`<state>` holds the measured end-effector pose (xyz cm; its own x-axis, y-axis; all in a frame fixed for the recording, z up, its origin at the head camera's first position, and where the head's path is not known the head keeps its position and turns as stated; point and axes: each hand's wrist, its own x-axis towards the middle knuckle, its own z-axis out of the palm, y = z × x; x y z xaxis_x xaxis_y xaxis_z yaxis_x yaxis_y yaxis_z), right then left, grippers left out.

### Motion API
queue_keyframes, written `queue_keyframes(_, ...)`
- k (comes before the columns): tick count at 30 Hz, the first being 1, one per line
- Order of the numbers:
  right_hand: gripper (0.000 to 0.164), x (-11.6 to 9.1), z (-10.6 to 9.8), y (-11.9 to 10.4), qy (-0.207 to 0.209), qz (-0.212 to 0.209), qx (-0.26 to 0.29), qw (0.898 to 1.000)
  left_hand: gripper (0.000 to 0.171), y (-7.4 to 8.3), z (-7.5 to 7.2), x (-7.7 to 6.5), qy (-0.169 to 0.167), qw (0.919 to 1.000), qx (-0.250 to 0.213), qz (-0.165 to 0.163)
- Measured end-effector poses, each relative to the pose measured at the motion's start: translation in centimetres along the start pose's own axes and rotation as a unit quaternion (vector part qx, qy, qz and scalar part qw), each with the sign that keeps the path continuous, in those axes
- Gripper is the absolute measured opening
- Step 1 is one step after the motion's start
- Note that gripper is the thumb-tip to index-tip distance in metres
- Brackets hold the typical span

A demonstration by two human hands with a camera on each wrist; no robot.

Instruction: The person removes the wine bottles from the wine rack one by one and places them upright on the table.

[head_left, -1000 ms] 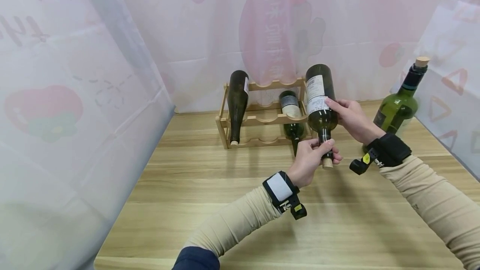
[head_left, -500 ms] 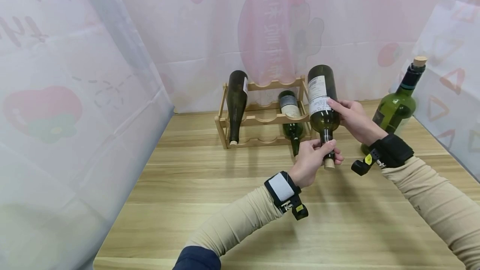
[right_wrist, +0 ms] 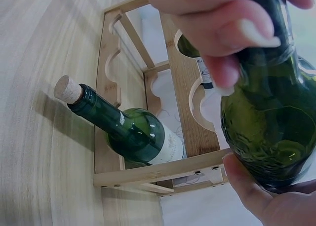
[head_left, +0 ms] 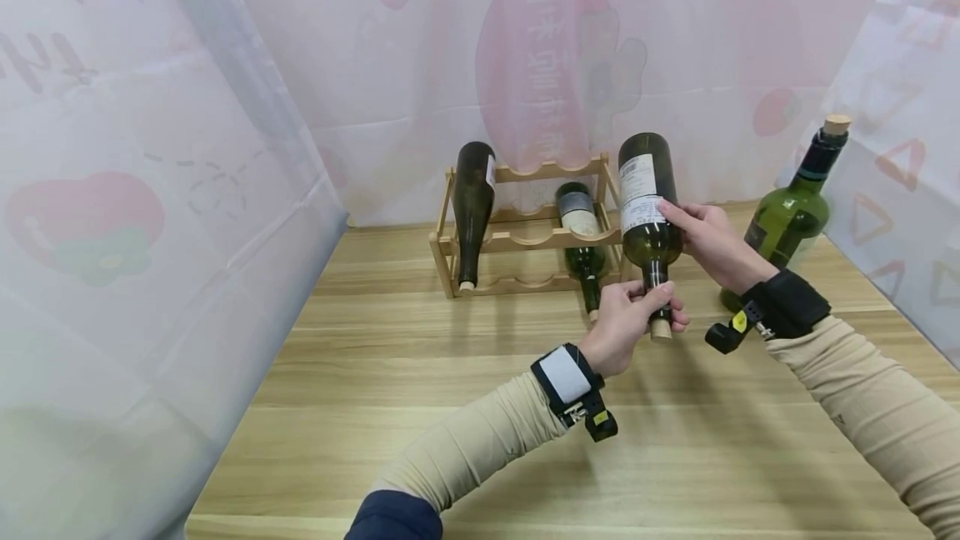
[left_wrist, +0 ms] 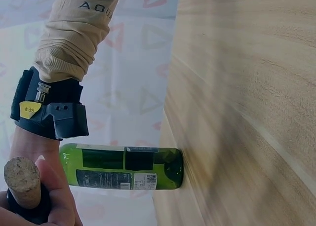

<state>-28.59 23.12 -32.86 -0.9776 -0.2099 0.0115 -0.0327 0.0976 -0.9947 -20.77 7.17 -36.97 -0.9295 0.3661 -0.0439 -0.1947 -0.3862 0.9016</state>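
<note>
Both hands hold a dark green wine bottle [head_left: 649,238], tilted with its corked neck toward me, just beside the right end of the wooden wine rack [head_left: 557,238]. My left hand [head_left: 624,322] grips the neck close to the cork [left_wrist: 22,181]. Around the body, over the white label, my right hand [head_left: 712,242] keeps its grip, thumb on the near side. A dark bottle [head_left: 472,198] lies in the rack's upper tier at the left. On the lower tier, a green bottle [right_wrist: 140,137] with a pale label lies at the right end, cork outward.
A green corked wine bottle [head_left: 793,219] stands upright on the wooden table [head_left: 420,390] to the right, partly behind my right wrist. Printed curtains [head_left: 405,90] hang behind the rack and along both sides. A strapped camera sits on each wrist.
The held bottle has shifted slightly right and toward me, away from the rack's end, and both hands have moved with it. Their grips look the same.
</note>
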Motion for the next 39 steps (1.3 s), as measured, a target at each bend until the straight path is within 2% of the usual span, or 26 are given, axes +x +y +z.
queue_keyframes(10,0.057,0.0,-0.1,0.3,0.015,0.002,0.016,1.000,0.011,-0.2,0.2,0.1,-0.003,1.0000,-0.003,0.002)
queue_keyframes(21,0.061,-0.4,-0.5,0.5,0.011,0.000,0.025,1.000,0.012,-0.5,0.5,0.4,-0.005,1.0000,-0.008,-0.003)
queue_keyframes(31,0.070,-0.5,-0.5,0.4,0.018,0.013,-0.011,1.000,0.014,-0.6,0.3,0.4,-0.015,0.9998,-0.016,-0.003)
queue_keyframes(36,0.078,-0.7,-0.9,0.5,0.009,0.017,-0.055,0.998,0.012,-0.5,0.4,0.5,-0.012,0.9996,-0.026,-0.006)
queue_keyframes(39,0.076,-1.1,-1.1,0.6,0.012,0.009,-0.100,0.995,0.012,-0.6,0.4,0.6,-0.011,0.9992,-0.037,-0.010)
